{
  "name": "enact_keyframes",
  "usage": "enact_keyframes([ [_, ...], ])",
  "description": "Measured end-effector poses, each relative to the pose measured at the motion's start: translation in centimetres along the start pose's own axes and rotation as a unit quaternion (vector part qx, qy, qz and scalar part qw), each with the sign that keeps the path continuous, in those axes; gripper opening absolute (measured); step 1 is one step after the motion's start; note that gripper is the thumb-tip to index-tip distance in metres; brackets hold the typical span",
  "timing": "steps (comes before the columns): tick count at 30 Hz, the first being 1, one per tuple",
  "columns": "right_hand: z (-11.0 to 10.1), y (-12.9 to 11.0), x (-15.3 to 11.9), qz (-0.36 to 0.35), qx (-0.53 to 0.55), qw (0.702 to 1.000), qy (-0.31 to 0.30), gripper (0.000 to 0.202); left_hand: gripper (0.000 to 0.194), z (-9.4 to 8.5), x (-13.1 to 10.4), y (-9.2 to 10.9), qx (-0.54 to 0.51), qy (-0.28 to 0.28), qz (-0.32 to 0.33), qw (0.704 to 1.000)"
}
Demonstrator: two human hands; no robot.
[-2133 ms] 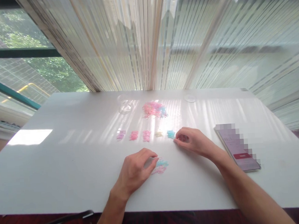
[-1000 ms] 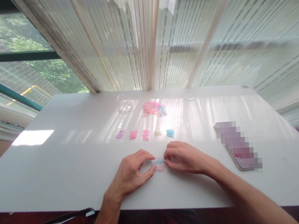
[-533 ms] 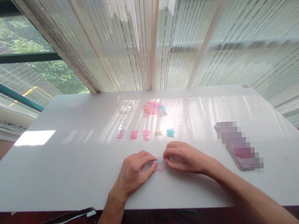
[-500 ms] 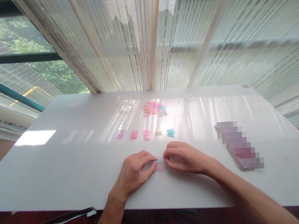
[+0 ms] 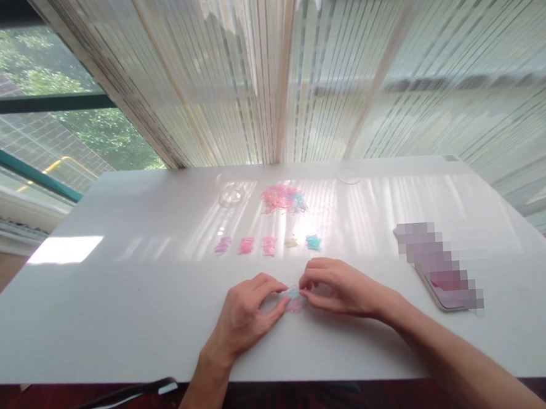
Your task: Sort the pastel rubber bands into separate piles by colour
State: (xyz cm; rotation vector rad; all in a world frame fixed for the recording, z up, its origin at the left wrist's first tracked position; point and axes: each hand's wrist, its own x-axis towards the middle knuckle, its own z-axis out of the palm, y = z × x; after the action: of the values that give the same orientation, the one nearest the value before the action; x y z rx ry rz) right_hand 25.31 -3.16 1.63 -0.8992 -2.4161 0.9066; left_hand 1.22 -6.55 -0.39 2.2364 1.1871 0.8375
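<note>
Both hands meet at a small pile of thin light-blue and pink pieces [image 5: 294,302] near the table's front. My left hand [image 5: 251,304] rests at the pile's left side, thumb and index finger closing on its edge. From the right, my right hand [image 5: 338,289] pinches the pile's upper edge, its other fingers curled. The pieces look like tiny loops or clips; their exact kind is too small to tell. Beyond the hands lie small groups in a row: purple [image 5: 223,245], coral pink [image 5: 246,245], pink [image 5: 269,246], pale yellow [image 5: 291,241] and blue [image 5: 313,241].
A larger mixed heap [image 5: 283,198] of such pieces lies farther back on the white table [image 5: 146,323]. A clear round container [image 5: 231,196] and a clear round lid or dish [image 5: 348,176] flank it. A phone with a blurred screen [image 5: 436,268] lies at right. A cable [image 5: 140,388] passes the front edge.
The view has shifted very slightly. Both hands stay at the small pile, with only slight finger movement; slightly more of the light-blue pieces shows between the fingertips.
</note>
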Motion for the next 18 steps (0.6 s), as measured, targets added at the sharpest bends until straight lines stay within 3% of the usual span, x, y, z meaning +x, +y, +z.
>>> enact_keyframes([
  [18, 0.42, 0.43, -0.03, 0.013, -0.024, 0.999, -0.02, 0.014, 0.013, 0.17, -0.02, -0.3, -0.013, 0.012, 0.004, 1.0],
])
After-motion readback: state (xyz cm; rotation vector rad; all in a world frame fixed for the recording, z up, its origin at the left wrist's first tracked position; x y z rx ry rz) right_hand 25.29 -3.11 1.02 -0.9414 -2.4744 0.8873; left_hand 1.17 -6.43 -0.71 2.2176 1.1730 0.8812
